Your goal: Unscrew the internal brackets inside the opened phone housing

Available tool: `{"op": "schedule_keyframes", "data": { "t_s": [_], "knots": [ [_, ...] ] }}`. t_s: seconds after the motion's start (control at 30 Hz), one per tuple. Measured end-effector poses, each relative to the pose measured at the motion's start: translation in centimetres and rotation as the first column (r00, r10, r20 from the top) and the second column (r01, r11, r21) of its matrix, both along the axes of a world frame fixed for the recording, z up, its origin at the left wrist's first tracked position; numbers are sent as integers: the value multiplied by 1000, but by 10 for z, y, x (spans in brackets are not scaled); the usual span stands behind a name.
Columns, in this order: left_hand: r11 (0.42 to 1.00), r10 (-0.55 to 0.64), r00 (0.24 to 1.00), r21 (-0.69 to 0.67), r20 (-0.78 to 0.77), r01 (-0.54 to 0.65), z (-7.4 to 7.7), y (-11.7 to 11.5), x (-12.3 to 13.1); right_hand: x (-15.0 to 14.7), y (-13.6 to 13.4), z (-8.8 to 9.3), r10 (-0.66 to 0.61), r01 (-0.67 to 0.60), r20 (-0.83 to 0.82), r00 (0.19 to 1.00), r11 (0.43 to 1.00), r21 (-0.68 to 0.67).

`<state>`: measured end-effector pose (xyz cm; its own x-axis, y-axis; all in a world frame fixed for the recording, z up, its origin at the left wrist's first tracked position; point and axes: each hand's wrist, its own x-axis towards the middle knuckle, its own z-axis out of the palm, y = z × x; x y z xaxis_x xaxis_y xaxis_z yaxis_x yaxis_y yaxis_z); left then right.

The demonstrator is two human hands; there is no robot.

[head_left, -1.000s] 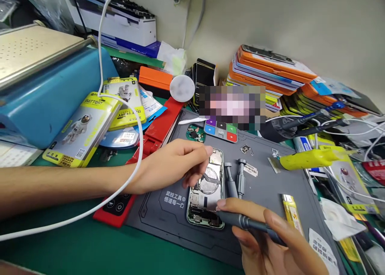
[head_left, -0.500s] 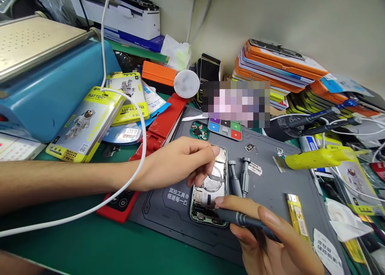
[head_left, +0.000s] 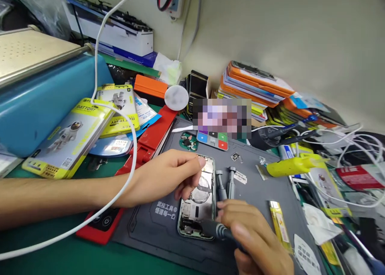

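Observation:
An opened phone [head_left: 197,210] lies on the grey work mat [head_left: 147,231], its inner parts and a round coil showing. Over its upper left side rests my left hand [head_left: 177,172], fingers curled and pressed together; whether anything is pinched in them is hidden. My right hand [head_left: 255,235] is closed around a dark grey screwdriver [head_left: 221,230], tilted low across the phone's bottom end. The tip is too dark to make out against the parts. Beside the phone's right edge lie two more grey screwdrivers, one nearer [head_left: 221,186] and one farther [head_left: 231,182].
A white cable [head_left: 135,142] loops over my left forearm. Right of the screwdrivers are a razor blade [head_left: 240,177], a yellow bottle [head_left: 288,166] and a yellow lighter [head_left: 279,223]. A red device [head_left: 102,225] and battery boxes [head_left: 69,138] stand left; a circuit board [head_left: 189,141] lies behind.
The camera view has shifted, so the scene sits further left and lower. My right hand has turned further over the screwdriver, knuckles up. My left hand keeps its place at the phone.

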<state>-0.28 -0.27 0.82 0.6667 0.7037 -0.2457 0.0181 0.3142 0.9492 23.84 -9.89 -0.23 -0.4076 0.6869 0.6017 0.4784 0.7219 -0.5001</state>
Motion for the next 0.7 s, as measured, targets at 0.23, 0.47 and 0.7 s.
{"op": "schedule_keyframes", "data": {
  "t_s": [0.23,0.47,0.7],
  "knots": [
    [999,-29,997,17,-66,30,-7,-3,0,6,8,-6,107,-112,70,992,991,70],
    [989,-138,987,39,-82,142,-11,-6,-5,1,9,-4,94,-98,46,994,991,96],
    [985,-175,983,-9,-56,175,-10,-8,-4,0,13,-4,115,-125,76,990,982,143]
  ]
}}
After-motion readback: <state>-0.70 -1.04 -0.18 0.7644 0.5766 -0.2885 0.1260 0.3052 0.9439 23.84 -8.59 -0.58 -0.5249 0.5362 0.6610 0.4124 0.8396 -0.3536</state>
